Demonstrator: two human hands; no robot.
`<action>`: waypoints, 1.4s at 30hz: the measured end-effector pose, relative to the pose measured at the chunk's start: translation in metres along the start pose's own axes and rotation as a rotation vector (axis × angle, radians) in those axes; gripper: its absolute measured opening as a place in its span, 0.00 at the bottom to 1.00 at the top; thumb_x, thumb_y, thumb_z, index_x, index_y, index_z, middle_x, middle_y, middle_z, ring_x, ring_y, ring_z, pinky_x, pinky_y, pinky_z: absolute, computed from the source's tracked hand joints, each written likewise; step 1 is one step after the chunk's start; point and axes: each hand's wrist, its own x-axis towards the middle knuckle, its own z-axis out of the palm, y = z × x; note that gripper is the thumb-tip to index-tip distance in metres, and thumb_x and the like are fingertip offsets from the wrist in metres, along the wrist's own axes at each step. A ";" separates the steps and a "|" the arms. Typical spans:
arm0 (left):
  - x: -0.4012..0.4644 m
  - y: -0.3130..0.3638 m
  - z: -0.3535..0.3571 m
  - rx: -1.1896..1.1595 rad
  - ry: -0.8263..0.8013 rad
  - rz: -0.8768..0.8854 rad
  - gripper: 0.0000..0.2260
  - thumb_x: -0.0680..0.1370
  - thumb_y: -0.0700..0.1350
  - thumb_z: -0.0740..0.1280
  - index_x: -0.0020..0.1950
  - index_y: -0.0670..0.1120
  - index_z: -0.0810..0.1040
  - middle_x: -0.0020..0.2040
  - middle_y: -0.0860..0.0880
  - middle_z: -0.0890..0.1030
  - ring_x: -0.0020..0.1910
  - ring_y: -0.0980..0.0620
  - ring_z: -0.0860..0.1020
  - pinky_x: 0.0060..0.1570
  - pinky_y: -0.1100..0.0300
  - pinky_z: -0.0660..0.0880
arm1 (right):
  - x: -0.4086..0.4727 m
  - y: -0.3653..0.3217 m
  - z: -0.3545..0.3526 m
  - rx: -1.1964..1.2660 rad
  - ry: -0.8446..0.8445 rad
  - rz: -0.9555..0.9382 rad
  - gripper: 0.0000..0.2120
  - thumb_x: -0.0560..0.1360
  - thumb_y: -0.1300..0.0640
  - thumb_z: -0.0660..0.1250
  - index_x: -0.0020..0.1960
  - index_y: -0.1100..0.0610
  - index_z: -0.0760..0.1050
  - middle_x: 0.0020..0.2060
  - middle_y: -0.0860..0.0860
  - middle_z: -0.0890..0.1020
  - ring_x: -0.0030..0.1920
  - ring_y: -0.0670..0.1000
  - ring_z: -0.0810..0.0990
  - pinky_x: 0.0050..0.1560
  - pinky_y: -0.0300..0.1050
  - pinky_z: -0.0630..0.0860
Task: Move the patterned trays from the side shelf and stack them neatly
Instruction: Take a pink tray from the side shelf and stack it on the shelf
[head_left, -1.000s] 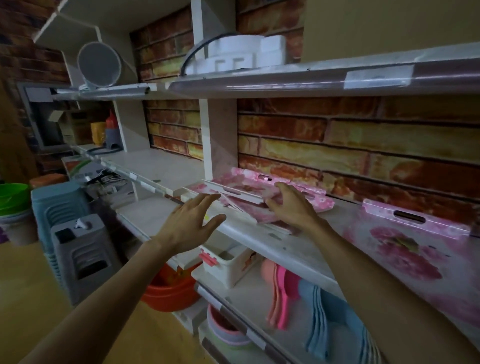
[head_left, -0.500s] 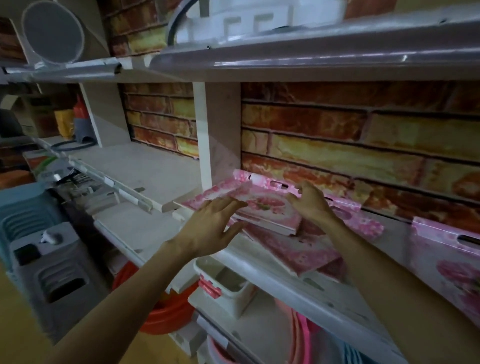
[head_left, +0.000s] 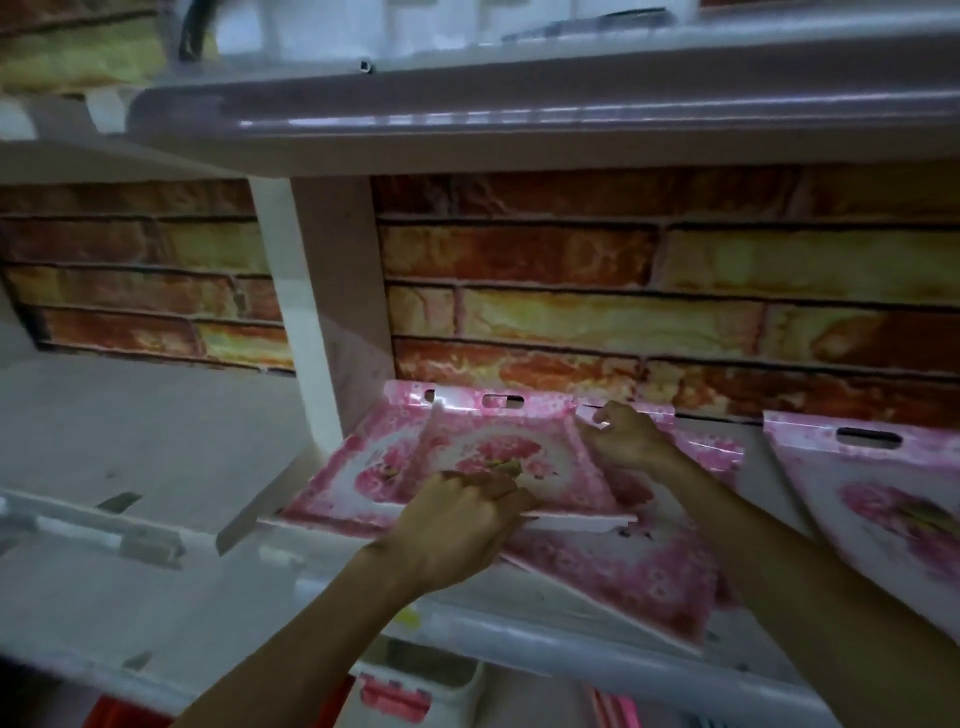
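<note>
Brick-patterned backing runs behind a pale shelf, with another shelf board overhead, and both hands are on the pink flowered trays. Left hand grips the near edge of the top tray, fingers curled over its rim and onto the flower print. Right hand pinches that same tray at its far right corner, fingers bent round the rim. The top tray sits a little askew on a second tray, whose border shows to the left of it and whose slotted handle edge stands against the bricks. Just right of the top tray and nearer the shelf's front edge, another tray lies skewed, one corner toward the shelf lip. Well to the right of the top tray, apart from the pile, one more flowered tray lies with its handle slot toward the wall. Left of the top tray stands a white upright post.
</note>
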 end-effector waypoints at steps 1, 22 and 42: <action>0.001 -0.006 0.001 -0.012 0.013 0.029 0.12 0.75 0.48 0.61 0.53 0.54 0.82 0.47 0.55 0.85 0.41 0.55 0.84 0.29 0.61 0.77 | -0.003 -0.001 0.002 0.001 0.000 0.030 0.22 0.78 0.40 0.60 0.50 0.58 0.79 0.46 0.57 0.82 0.51 0.56 0.80 0.47 0.43 0.73; 0.031 -0.079 -0.028 -0.341 0.040 0.027 0.19 0.78 0.65 0.54 0.59 0.60 0.77 0.50 0.60 0.84 0.45 0.60 0.82 0.40 0.58 0.78 | 0.009 -0.030 0.000 0.347 0.008 0.311 0.11 0.75 0.63 0.65 0.36 0.60 0.69 0.20 0.50 0.71 0.17 0.45 0.70 0.16 0.30 0.60; 0.038 -0.157 0.014 -1.270 -0.039 -0.888 0.02 0.78 0.43 0.68 0.47 0.46 0.80 0.45 0.45 0.84 0.34 0.56 0.84 0.38 0.62 0.81 | -0.005 -0.046 -0.004 0.664 0.451 0.086 0.07 0.80 0.60 0.61 0.43 0.59 0.70 0.34 0.55 0.66 0.31 0.50 0.66 0.31 0.42 0.60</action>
